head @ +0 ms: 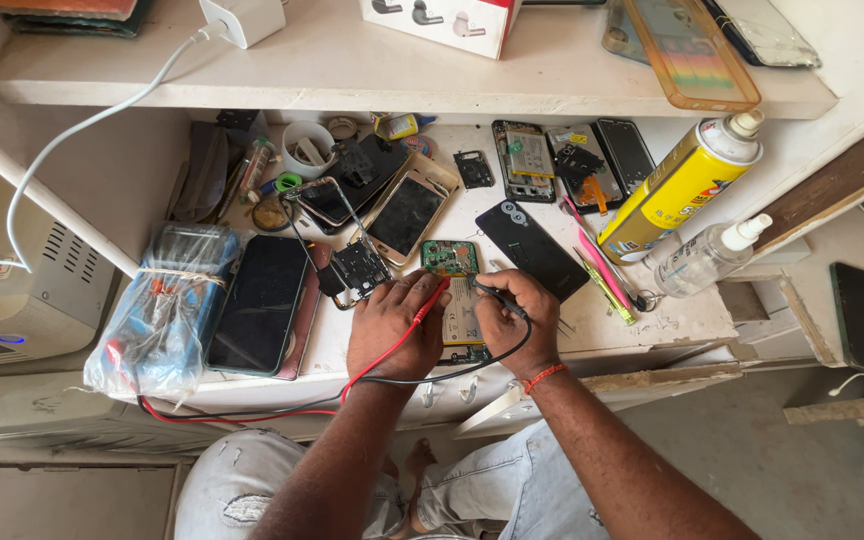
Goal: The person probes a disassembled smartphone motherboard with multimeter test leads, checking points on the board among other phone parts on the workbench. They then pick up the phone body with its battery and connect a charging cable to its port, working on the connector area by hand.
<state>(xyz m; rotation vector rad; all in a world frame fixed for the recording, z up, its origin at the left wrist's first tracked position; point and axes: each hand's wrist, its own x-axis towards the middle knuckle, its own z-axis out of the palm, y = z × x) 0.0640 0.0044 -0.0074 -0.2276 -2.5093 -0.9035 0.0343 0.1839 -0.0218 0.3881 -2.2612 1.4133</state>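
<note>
Head view: left hand (392, 325) pinches red probe (430, 300), right hand (517, 320) pinches black probe (497, 297) on opened phone's circuit board (452, 262); keep tips steady, apart.

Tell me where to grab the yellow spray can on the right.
Grip the yellow spray can around its middle, coming from its open right side. It lies tilted, nozzle up-right, with a clear bottle close below and pink tools at its base.
</note>
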